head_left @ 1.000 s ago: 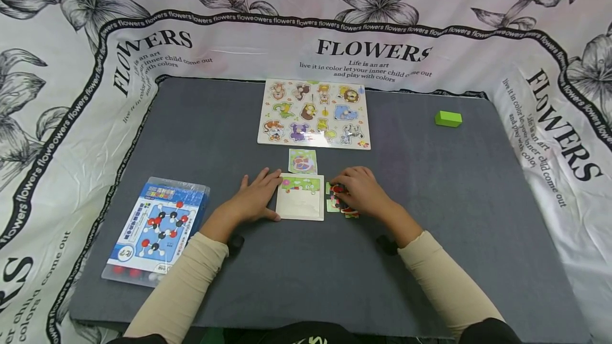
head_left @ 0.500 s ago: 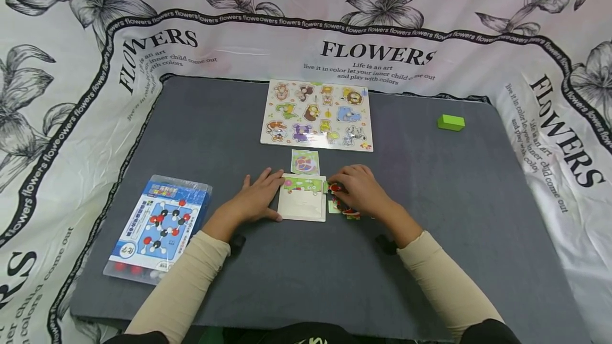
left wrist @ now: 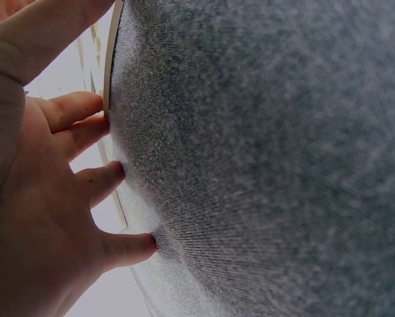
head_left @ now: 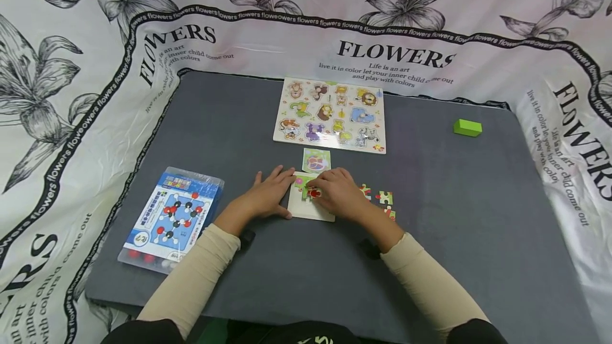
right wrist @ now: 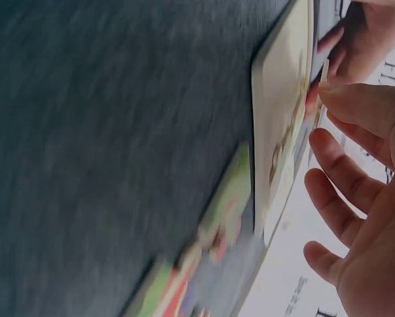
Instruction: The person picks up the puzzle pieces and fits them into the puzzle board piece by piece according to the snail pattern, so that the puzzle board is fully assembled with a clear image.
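A small pale puzzle tray [head_left: 306, 210] lies at the middle of the table, with green puzzle pieces along its far edge. My left hand [head_left: 262, 198] rests at the tray's left side with fingers spread; in the left wrist view, fingertips touch the tray's edge [left wrist: 110, 59]. Over the tray, my right hand [head_left: 341, 195] pinches a puzzle piece [head_left: 313, 193] with red on it. The right wrist view shows that thin piece edge-on between thumb and index finger. Several loose puzzle pieces [head_left: 384, 197] lie to the tray's right, partly behind the right hand.
A picture card [head_left: 316, 161] lies just beyond the tray. Behind it is a large animal puzzle board [head_left: 330, 115]. A boxed molecule model set [head_left: 172, 222] lies left, near the left forearm. A green block [head_left: 467, 127] sits at far right.
My right hand has moved left from the loose pieces to above the tray, carrying a puzzle piece and uncovering other pieces. The left hand stays at the tray. The head view has shifted slightly.
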A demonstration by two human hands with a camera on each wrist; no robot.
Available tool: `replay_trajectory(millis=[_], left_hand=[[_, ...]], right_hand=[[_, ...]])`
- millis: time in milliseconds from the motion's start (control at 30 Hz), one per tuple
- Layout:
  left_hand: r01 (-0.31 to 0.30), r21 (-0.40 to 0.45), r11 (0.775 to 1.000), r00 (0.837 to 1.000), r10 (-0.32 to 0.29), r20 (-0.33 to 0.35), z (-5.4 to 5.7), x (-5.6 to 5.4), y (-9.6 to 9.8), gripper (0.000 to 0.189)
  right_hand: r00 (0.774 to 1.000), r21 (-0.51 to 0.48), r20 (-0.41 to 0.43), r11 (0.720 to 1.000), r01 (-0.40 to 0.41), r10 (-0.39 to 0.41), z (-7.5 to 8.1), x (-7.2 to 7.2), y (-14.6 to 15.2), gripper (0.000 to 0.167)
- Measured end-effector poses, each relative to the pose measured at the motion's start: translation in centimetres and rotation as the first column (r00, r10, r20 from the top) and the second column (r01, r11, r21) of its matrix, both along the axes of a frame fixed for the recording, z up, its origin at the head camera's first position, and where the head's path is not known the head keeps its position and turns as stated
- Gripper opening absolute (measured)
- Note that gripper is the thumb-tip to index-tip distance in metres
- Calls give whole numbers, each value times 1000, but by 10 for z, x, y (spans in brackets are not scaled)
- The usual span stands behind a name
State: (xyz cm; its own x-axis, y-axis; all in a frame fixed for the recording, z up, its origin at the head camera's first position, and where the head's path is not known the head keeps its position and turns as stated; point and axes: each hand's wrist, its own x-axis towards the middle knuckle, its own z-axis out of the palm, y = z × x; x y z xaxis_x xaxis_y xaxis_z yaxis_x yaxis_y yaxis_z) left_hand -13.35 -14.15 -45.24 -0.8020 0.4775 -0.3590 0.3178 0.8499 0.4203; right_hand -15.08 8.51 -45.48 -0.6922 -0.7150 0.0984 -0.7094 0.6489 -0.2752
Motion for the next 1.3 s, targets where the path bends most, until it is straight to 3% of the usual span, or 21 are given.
replay_trajectory(millis=[467,1033,1167,1300], left_hand=[[6,-5,1000,1000,-6,7,-2,-1,2,96],[-16,-10,1000,1000,16,-9,3,-2,0,96],[-11,-10,1000,1000,11,-7,3,-1,2,95],[-5,-9,1000,1000,5,6,2,0,4,95]], right_hand=[[1000,25,-25,1000,-9,9,-11,4,-17,26],[988,120,-155,993,-4,23,-7,7,-27,23],[992,142,-129,990,1,18,-6,9,-26,24],[998,96,-59,995,3,3,-4,9,-17,27]])
